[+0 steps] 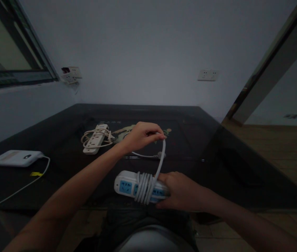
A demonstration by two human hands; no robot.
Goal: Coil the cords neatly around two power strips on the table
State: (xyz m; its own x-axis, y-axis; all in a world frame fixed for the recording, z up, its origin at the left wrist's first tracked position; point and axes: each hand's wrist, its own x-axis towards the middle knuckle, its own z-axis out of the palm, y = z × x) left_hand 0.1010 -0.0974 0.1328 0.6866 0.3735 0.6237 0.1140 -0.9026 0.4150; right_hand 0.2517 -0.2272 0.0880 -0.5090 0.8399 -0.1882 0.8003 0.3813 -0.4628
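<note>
My right hand grips one end of a white power strip with blue sockets, held just above the near edge of a dark table. Its white cord is wound in several turns around the strip's middle. My left hand is raised above the strip and pinches the free length of that cord, pulling it up taut. The cord's loose end with the plug trails on the table behind.
A second, cream power strip wrapped in its own cord lies further back on the table. A white box-shaped device with a cable sits at the left. Wall sockets are on the far wall; a window is at the left.
</note>
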